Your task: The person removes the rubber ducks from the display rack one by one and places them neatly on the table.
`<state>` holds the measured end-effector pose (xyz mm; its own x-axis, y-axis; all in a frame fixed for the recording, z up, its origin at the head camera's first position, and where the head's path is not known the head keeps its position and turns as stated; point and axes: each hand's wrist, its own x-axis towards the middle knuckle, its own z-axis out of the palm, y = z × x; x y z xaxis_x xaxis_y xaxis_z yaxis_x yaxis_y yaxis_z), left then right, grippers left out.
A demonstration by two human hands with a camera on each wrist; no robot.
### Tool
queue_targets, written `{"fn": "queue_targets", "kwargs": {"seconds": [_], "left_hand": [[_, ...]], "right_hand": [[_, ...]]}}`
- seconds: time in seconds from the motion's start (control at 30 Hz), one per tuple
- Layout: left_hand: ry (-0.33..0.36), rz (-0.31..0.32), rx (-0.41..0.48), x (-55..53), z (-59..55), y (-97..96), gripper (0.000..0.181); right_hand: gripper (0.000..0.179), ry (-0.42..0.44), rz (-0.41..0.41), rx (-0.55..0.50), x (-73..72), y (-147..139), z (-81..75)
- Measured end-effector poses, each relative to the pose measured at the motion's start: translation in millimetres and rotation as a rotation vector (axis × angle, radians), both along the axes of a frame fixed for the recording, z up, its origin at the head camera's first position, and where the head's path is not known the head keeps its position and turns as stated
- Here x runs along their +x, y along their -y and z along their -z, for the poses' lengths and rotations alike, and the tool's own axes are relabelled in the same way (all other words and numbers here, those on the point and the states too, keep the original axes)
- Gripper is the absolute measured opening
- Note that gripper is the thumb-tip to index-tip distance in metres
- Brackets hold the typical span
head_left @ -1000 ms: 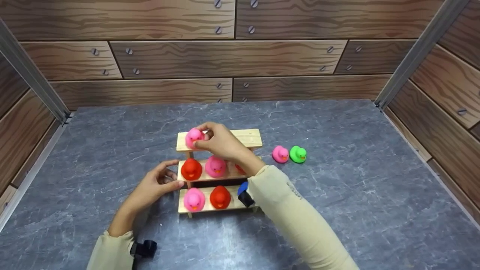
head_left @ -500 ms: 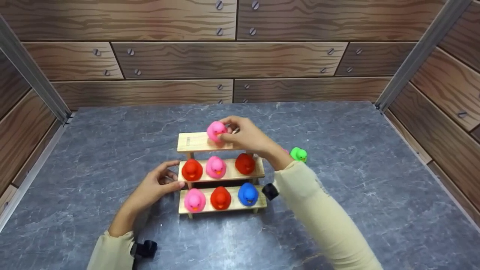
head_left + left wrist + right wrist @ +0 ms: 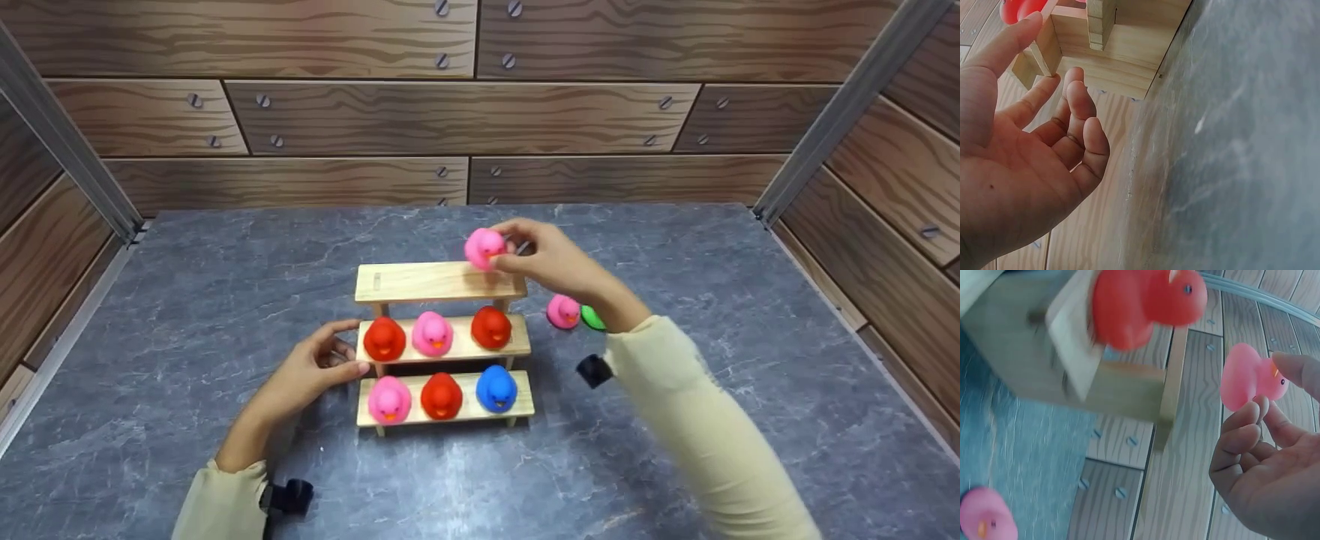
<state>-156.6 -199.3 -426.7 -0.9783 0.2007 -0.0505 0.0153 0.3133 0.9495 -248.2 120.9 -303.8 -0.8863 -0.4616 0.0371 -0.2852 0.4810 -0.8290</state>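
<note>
My right hand point(image 3: 559, 259) pinches a pink rubber duck point(image 3: 484, 246) between thumb and fingers, above the right end of the top tier of a three-tier wooden stand point(image 3: 420, 282). In the right wrist view, this pink duck point(image 3: 1244, 377) is clear of the wood. With thumb and index finger, my left hand point(image 3: 311, 364) holds the left end of the middle tier; its other fingers curl loosely in the left wrist view. A red duck point(image 3: 384, 339), a pink duck and another red one stand on that tier. Below them are a pink duck point(image 3: 389, 400), a red one and a blue duck point(image 3: 496, 388).
Right of the stand, another pink duck point(image 3: 563, 311) and a green duck point(image 3: 593, 317) sit on the grey marbled tabletop point(image 3: 697, 255). The green one is partly hidden by my right forearm. Wood-patterned walls point(image 3: 465, 116) enclose the back and sides.
My right hand has lifted the pink duck off the left end of the top tier and carried it right, to above the right end. The left hand stays in place.
</note>
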Motion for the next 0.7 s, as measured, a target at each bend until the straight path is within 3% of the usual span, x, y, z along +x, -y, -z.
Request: {"fn": "queue_targets", "kwargs": {"seconds": [0.7], "left_hand": [[0.003, 0.001, -0.001, -0.4, 0.0, 0.3, 0.064]], "right_hand": [[0.042, -0.026, 0.111, 0.136, -13.2, -83.1, -0.2]]}}
